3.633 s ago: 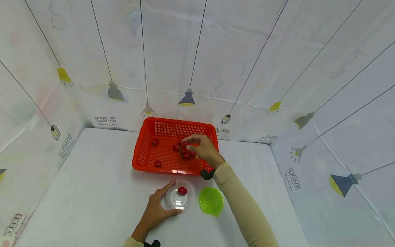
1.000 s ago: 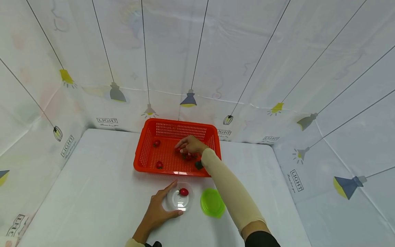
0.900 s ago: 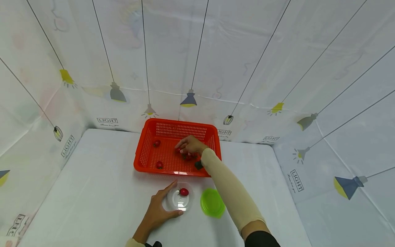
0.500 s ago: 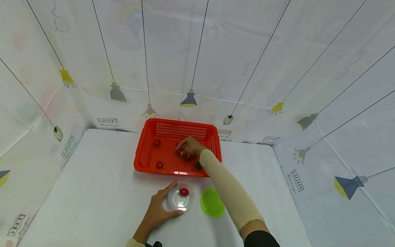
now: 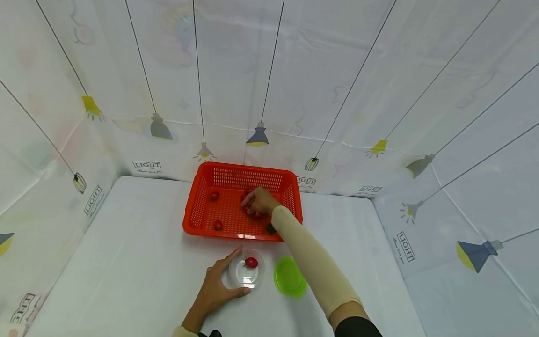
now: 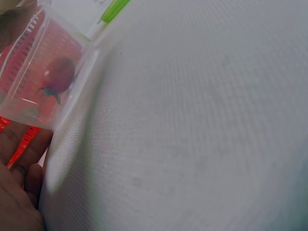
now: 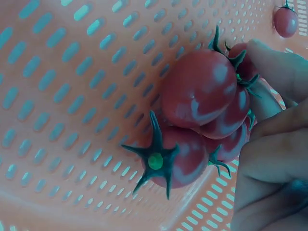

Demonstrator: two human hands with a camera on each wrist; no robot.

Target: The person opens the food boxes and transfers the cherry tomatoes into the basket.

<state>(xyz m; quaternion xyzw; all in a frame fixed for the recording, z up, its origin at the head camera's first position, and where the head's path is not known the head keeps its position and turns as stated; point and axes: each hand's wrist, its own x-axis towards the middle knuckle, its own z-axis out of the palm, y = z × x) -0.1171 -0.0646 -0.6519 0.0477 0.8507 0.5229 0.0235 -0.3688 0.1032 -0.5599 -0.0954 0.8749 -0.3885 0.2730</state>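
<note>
My left hand (image 5: 214, 286) curves thumb and fingers around a clear plastic cup (image 5: 236, 280) on the table. Inside the cup lies one red cherry tomato (image 5: 251, 262), its green stem showing in the left wrist view. My right hand (image 5: 260, 202) reaches down into the orange-red plastic basket (image 5: 248, 165). In the right wrist view, finger and thumb of that hand pinch a cherry tomato (image 7: 244, 61), partly covered by the cluster of larger-looking tomatoes (image 7: 199, 89) in front. Two more tomatoes (image 5: 214, 196) lie apart on the left of the basket floor.
A bright green round lid (image 5: 290, 277) lies on the white-covered table (image 5: 139, 262), right of the cup and beside my right forearm. Behind the basket stands a pale wall sheet (image 5: 236, 93) printed with lamps.
My right hand has worked among the basket's tomatoes, its fingertips shifting slightly right over the last second. The left hand stays around the cup.
</note>
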